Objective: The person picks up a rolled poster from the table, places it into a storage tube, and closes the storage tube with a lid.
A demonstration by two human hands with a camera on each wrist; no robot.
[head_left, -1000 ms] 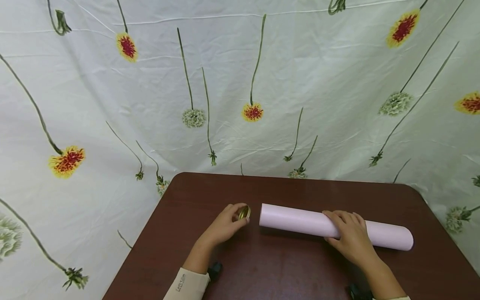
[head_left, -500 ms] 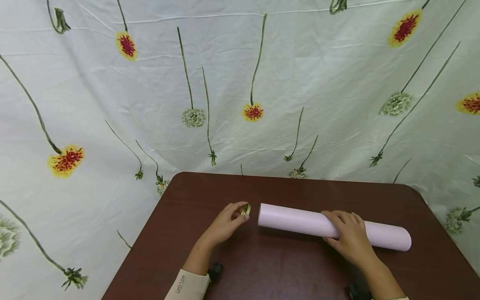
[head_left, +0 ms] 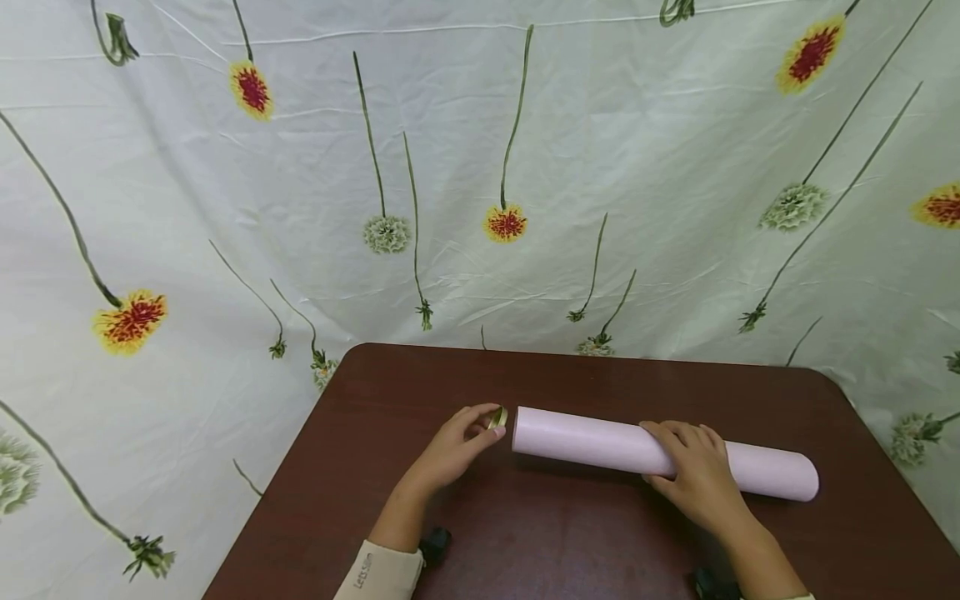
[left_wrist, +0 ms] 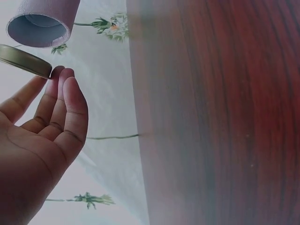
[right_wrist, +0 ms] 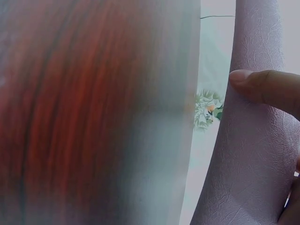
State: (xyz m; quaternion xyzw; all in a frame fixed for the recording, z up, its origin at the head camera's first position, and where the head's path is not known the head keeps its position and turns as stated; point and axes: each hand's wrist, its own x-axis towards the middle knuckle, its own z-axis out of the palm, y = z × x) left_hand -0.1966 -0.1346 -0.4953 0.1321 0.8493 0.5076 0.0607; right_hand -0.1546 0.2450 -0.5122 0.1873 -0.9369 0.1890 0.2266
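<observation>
My right hand [head_left: 696, 479] grips a long pale pink tube [head_left: 585, 437] around its middle, from above, and the tube lies crosswise over the table. The right wrist view shows a finger [right_wrist: 262, 89] pressed along the tube's wrinkled surface [right_wrist: 248, 154]. In the left wrist view, the tube's near end [left_wrist: 40, 30] is open and hollow. My left hand [head_left: 452, 450] pinches a round gold lid [left_wrist: 23, 61] between thumb and fingertips. The lid stands on edge, just in front of the tube's open left end, with a small gap between them in the head view.
The dark reddish-brown table [head_left: 570, 533] has rounded far corners. Behind it hangs a white cloth [head_left: 450, 167] printed with flowers, close against the table's far edge. A dark device [head_left: 435, 543] sits at my left wrist, another [head_left: 712, 583] at my right.
The tube in my right hand has shifted slightly left. My left hand has brought the lid a little to the right and turned it, so the gap to the tube's end is smaller.
</observation>
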